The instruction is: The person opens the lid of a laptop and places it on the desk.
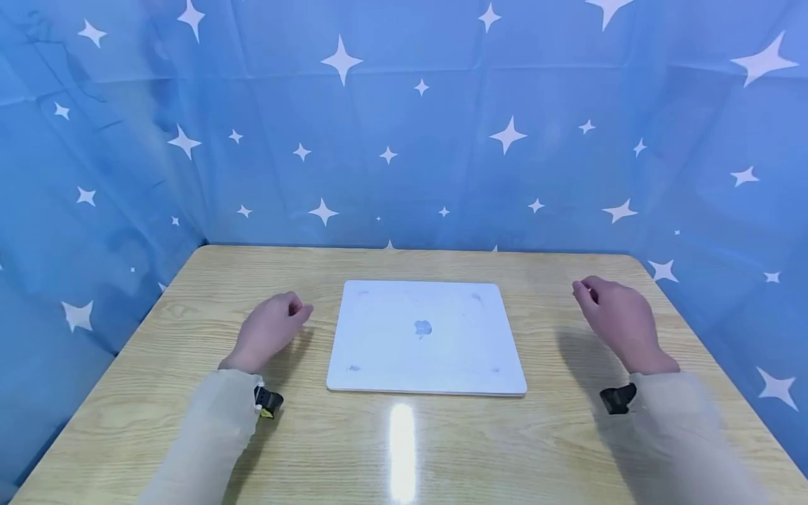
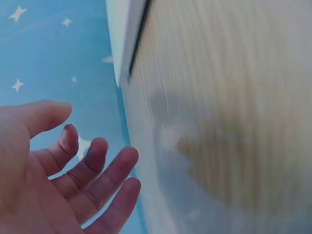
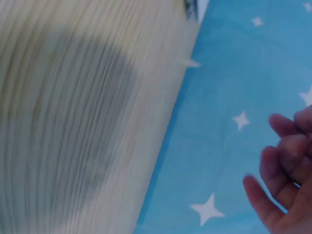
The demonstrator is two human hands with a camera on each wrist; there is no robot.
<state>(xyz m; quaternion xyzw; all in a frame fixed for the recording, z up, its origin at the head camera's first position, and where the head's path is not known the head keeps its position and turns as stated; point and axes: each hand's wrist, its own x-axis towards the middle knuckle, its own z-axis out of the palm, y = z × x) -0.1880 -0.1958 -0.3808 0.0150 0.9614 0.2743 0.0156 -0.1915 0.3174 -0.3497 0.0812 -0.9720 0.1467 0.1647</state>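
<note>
A closed silver laptop (image 1: 426, 358) with an apple logo on its lid lies flat in the middle of the wooden table. To its left, my left hand (image 1: 268, 331) hovers above the tabletop, apart from the laptop. In the left wrist view the fingers (image 2: 90, 195) of that hand are loosely bent with nothing between them, and the laptop's edge (image 2: 127, 39) shows beyond. On the other side my right hand (image 1: 618, 319) is raised over the table, farther from the laptop. Its fingers (image 3: 280, 185) curl loosely around nothing in the right wrist view.
The light wooden table (image 1: 303, 449) has rounded far corners and a bright light reflection near the front. A blue curtain (image 1: 416, 140) with white stars stands behind it and along both sides. Each wrist wears a small black camera, the left one (image 1: 268, 402) near the sleeve cuff.
</note>
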